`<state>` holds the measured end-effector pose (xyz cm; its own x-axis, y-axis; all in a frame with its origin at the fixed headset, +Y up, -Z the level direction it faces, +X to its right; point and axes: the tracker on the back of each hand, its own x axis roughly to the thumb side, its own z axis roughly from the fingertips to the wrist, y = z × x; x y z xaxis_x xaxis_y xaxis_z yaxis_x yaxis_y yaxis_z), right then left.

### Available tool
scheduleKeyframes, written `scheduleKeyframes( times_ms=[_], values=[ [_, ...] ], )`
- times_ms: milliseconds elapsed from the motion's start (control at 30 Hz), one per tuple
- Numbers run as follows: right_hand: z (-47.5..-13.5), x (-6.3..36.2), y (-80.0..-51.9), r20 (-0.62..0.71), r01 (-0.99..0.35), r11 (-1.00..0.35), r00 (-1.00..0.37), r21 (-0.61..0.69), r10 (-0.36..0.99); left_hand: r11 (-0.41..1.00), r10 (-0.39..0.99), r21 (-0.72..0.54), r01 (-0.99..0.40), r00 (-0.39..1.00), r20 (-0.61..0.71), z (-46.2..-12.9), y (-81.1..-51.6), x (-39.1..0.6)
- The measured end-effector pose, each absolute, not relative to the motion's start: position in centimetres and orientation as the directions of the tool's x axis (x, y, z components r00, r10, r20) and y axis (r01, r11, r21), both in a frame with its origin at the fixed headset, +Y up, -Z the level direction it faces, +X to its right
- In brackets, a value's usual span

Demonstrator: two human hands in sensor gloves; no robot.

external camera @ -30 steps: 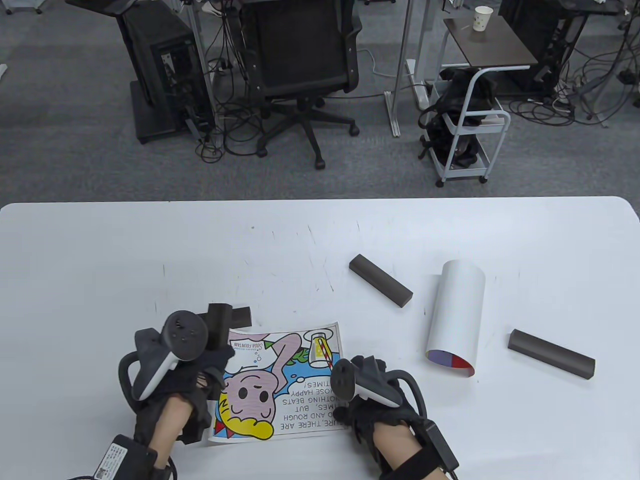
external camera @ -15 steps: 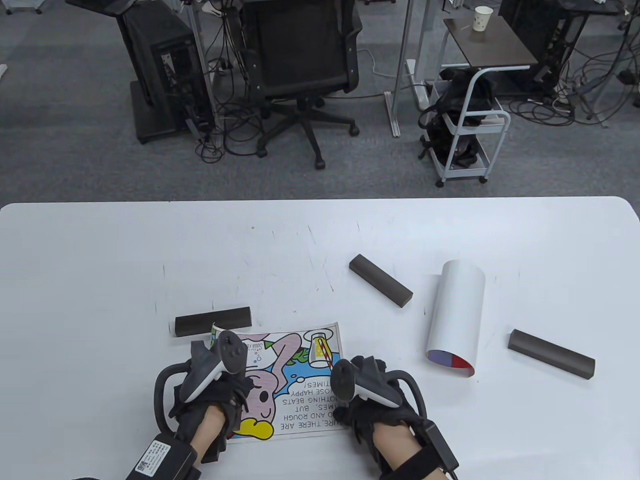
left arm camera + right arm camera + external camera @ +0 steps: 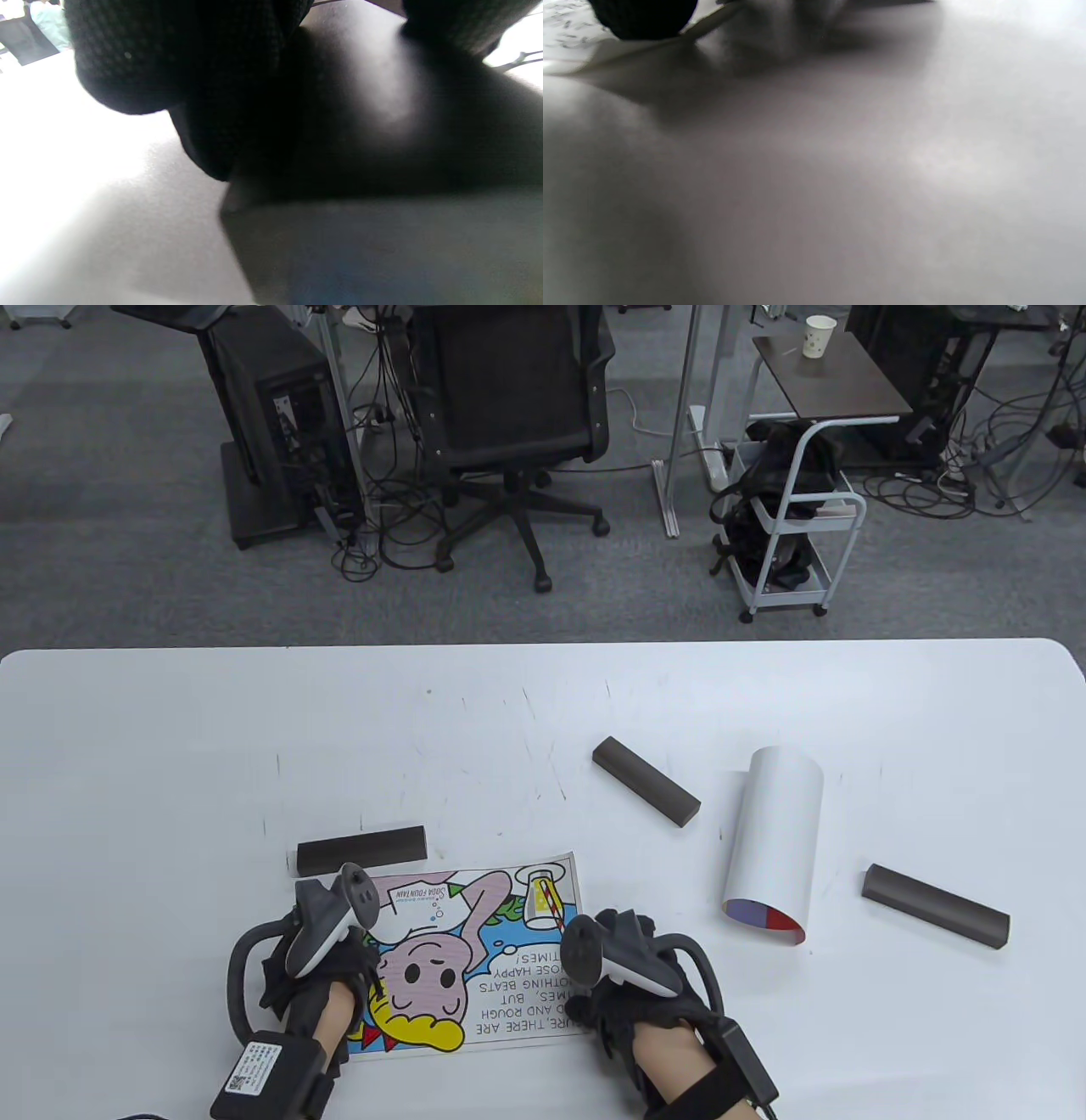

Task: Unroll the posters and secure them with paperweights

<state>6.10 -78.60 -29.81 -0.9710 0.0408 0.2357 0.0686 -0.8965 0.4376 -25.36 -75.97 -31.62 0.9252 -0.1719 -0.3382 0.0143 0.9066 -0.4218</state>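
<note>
An unrolled cartoon poster point(image 3: 484, 959) lies flat at the table's near edge. My left hand point(image 3: 344, 963) rests on its left part and my right hand point(image 3: 607, 997) presses its right edge. Both hands' fingers are hidden under the trackers in the table view. A dark paperweight bar point(image 3: 361, 850) lies at the poster's far left corner, apart from my left hand. The left wrist view shows only gloved fingers point(image 3: 178, 63) close over the surface. The right wrist view shows a fingertip point(image 3: 645, 17) on the paper's edge.
A rolled white poster point(image 3: 774, 844) lies to the right. One loose dark bar point(image 3: 646, 792) lies left of it and another point(image 3: 936, 905) right of it. The white table point(image 3: 212, 746) stretches beyond. Chairs and carts stand past its far edge.
My left hand let go of the dark bar at the poster's far left corner and drew back onto the poster's left part. The right hand has not moved.
</note>
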Motion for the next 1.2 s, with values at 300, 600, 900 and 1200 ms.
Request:
scheduleKeyframes(
  times_ms=[300,600,900,1200],
  values=[
    [-29.8,6.1,-78.6,0.236,0.069,-0.896,-0.971,0.438,0.041,0.887,-0.21,-0.462,0.02,0.908,-0.363,-31.4,-76.1,-25.1],
    [-29.8,6.1,-78.6,0.238,0.067,-0.896,-0.97,0.439,0.044,0.961,0.201,-0.154,-0.228,0.964,-0.173,-30.4,-69.6,-22.4],
    [-29.8,6.1,-78.7,0.236,0.062,-0.898,-0.97,0.436,0.048,0.747,0.663,-0.185,-0.638,0.736,0.14,-29.2,-69.9,-19.8],
    [-29.8,6.2,-78.7,0.238,0.058,-0.899,-0.97,0.434,0.052,0.753,0.658,-0.177,-0.634,0.718,0.229,-28.3,-73.3,-19.1]
  ],
)
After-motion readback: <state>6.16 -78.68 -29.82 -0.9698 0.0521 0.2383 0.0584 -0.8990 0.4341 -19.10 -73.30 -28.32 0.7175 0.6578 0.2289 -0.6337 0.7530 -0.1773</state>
